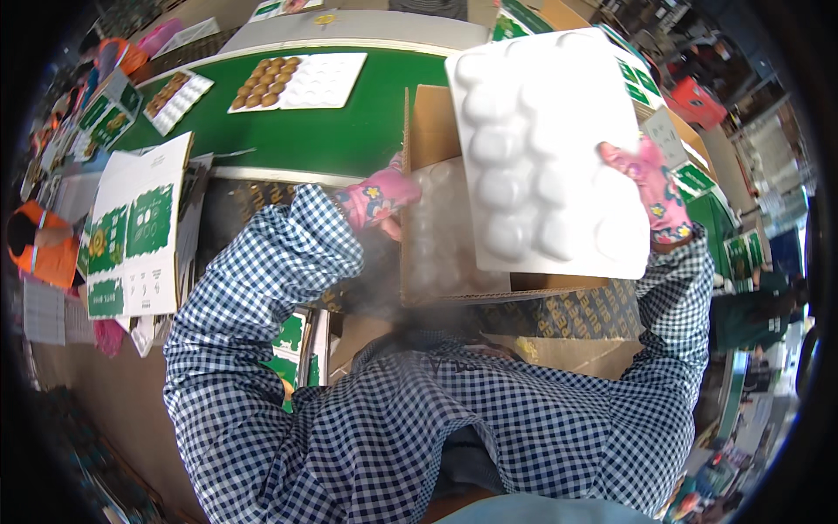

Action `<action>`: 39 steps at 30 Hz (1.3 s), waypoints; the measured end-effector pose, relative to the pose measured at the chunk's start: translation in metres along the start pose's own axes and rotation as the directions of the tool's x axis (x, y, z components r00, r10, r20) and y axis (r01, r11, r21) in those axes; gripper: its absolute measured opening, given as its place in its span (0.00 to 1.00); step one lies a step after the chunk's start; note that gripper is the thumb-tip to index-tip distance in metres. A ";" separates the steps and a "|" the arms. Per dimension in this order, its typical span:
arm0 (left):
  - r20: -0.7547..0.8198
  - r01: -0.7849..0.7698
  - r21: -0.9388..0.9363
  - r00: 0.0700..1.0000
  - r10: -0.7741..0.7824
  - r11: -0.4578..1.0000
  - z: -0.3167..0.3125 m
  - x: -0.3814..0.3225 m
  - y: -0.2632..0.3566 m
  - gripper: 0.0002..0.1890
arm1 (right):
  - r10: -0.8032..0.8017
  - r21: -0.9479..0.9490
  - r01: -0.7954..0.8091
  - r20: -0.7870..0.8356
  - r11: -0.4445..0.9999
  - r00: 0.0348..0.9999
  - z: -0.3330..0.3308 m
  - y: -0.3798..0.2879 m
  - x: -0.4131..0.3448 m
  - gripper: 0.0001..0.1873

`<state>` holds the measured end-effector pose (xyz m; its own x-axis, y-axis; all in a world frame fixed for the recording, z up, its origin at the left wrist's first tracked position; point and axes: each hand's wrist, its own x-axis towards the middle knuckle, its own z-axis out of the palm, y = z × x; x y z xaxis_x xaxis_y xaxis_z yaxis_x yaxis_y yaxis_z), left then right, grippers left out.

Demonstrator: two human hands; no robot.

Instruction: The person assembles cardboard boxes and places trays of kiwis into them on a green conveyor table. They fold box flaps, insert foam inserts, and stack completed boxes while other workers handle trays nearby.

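Observation:
My right hand, in a pink flower-patterned glove, grips the right side of a white moulded plastic tray with round cups. The tray is tilted above an open cardboard box and hides much of its inside. My left hand, in a matching glove, holds the box's left wall. Inside, at the left, lies another pale cupped tray. What lies beneath it cannot be seen.
A green conveyor belt runs behind the box. On it lies a half-filled tray of brown fruit, and a second one farther left. Flat printed cartons are stacked at left. People in orange vests work nearby.

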<state>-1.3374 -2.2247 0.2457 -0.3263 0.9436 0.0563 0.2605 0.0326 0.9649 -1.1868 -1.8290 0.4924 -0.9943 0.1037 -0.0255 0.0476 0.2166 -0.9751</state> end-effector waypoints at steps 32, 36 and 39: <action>-0.705 0.762 0.630 0.642 -0.303 0.150 -0.200 0.075 -0.260 0.25 | 0.123 -0.814 -0.175 -0.127 0.554 0.984 0.037 0.000 0.141 0.13; -0.791 0.744 0.453 0.590 -0.164 0.492 -0.206 0.091 -0.272 0.18 | 0.116 -0.901 0.224 0.285 0.372 0.952 0.152 0.006 0.182 0.14; -0.935 0.642 0.332 0.321 0.151 0.691 -0.221 0.104 -0.242 0.10 | 0.188 -0.831 0.494 0.544 0.256 0.817 0.222 0.015 0.216 0.16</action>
<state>-1.6348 -2.2073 0.0751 -0.9150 -0.0003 0.4035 0.2723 0.7375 0.6180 -1.4223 -2.0193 0.4237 -0.8558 -0.4029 -0.3245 -0.3999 0.9131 -0.0792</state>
